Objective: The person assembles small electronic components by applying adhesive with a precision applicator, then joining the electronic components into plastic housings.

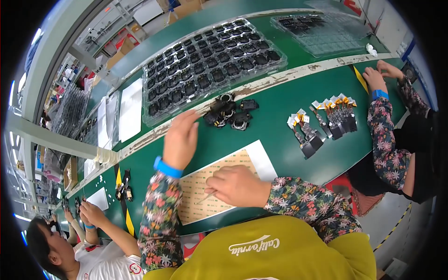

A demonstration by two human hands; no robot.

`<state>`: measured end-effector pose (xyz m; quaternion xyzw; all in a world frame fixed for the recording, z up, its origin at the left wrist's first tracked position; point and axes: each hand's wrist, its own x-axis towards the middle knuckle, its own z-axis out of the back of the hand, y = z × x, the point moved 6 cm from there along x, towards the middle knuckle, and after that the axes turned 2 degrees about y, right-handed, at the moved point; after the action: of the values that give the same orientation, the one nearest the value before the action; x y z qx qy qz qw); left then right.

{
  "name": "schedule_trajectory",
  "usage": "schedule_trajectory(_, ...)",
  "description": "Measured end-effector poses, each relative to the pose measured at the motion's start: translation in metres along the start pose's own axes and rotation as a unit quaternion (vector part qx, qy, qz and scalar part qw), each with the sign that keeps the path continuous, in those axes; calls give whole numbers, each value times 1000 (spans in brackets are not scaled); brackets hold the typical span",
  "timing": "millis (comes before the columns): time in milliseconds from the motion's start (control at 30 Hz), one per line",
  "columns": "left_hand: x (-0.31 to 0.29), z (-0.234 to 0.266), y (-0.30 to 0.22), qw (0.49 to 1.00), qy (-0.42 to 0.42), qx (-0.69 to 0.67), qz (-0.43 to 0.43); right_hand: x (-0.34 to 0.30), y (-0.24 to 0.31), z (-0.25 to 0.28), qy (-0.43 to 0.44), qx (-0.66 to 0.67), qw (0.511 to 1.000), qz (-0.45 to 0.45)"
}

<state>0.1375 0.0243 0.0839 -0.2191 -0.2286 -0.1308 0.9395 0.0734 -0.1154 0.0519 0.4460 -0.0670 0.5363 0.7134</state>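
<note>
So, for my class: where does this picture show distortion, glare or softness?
Head view: the white post bows near the left rim; lamps there glare white-blue; the clear tray carries pale reflections; the tan sheet shows no strong glare; the far background looks soft.

A: Wearer's kit?
B: Mustard-yellow shirt (298, 252) at 6 o'clock, white script lettering (255, 246) on it, swoosh-style.
A: Arms?
B: Left sleeve (161, 219) at 7, right sleeve (310, 204) at 4. Matching: dark ground, pink and white flowers, green leaves.
A: Wrists?
B: Bright-blue wristband (168, 168) at 8, left side, just beyond the fabric.
</note>
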Motion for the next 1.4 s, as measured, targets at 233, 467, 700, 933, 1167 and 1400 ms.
schedule_trajectory(233,37,-66,18,997,75,10,6,-13,-1,-31,177,-62,982,12)
schedule_trajectory(467,23,-58,21,995,95,7,39,-15,-6,-31,218,-31,975,-17)
schedule_trajectory(700,3,-22,30,957,16,-221,185,-3,-1,-9,87,47,995,14)
schedule_trajectory(933,-59,1,-4,748,21,-591,300,-29,-22,69,-66,-186,978,-60)
schedule_trajectory(1167,-86,-3,8,693,-57,-661,281,-76,-65,144,-110,-352,878,-306)
schedule_trajectory(1400,-91,-11,3,703,-36,-657,269,-73,-67,132,-97,-378,858,-333)
